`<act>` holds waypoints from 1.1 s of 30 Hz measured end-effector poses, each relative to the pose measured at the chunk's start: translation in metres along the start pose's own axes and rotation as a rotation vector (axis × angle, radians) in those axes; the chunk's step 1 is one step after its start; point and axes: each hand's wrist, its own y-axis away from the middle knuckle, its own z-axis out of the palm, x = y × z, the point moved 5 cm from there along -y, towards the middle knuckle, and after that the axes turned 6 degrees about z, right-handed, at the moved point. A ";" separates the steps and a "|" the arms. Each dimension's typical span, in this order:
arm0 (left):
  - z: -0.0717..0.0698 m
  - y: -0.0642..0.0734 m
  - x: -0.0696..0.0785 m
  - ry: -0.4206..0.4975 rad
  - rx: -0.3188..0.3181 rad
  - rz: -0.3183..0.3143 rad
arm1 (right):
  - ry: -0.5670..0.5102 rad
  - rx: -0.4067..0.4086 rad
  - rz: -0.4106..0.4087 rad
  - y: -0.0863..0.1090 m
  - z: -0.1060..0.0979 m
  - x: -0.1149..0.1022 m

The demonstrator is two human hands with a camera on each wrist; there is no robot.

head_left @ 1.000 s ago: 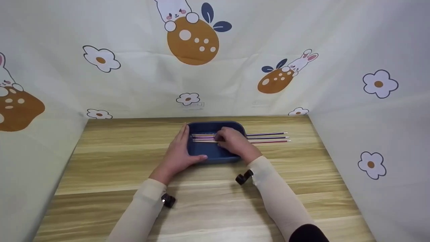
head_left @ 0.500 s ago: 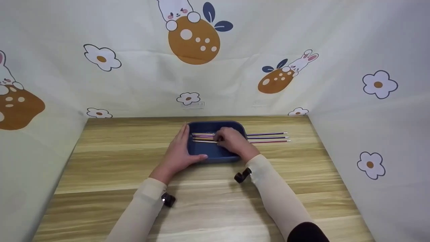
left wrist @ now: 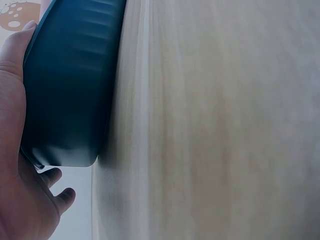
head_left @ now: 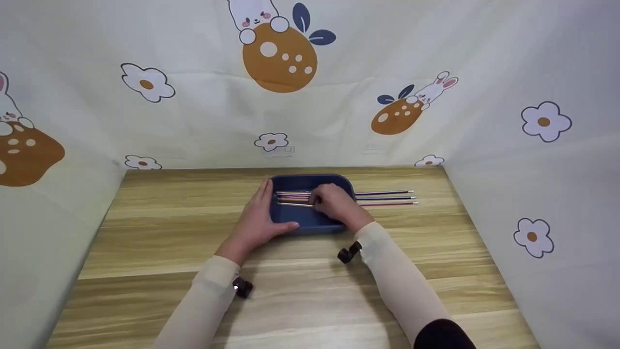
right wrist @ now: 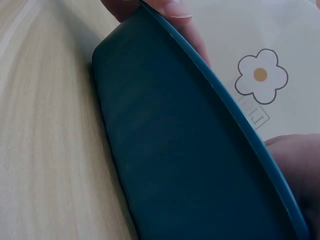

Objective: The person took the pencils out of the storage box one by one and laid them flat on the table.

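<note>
Left grip point(head_left: 254, 218) on tray rim point(head_left: 317, 230)

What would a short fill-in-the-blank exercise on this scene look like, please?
1. Beyond the right-hand rim of the blue bin, exactly ____ white-tipped pencils show.
2. The hand reaching down inside the bin is the person's ____ one.
3. White ____ with orange centres are printed on the cloth, alongside rabbits.
4. The small device on each wrist is ____ in colour.

Missing words: three; right; flowers; black.
</note>
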 end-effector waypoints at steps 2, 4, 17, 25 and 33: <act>0.000 0.000 0.000 0.002 -0.003 -0.007 | 0.007 -0.006 0.003 0.000 0.000 0.000; -0.001 0.001 0.001 0.004 -0.006 -0.009 | 0.010 -0.013 0.011 0.000 0.000 0.000; 0.000 0.001 0.002 -0.005 -0.011 -0.011 | -0.075 -0.005 -0.016 0.002 -0.005 -0.005; 0.000 0.001 0.001 -0.013 -0.007 -0.002 | -0.081 0.000 -0.064 0.010 -0.014 -0.013; 0.000 0.001 0.001 -0.016 -0.017 -0.018 | -0.109 0.020 -0.101 0.015 -0.024 -0.015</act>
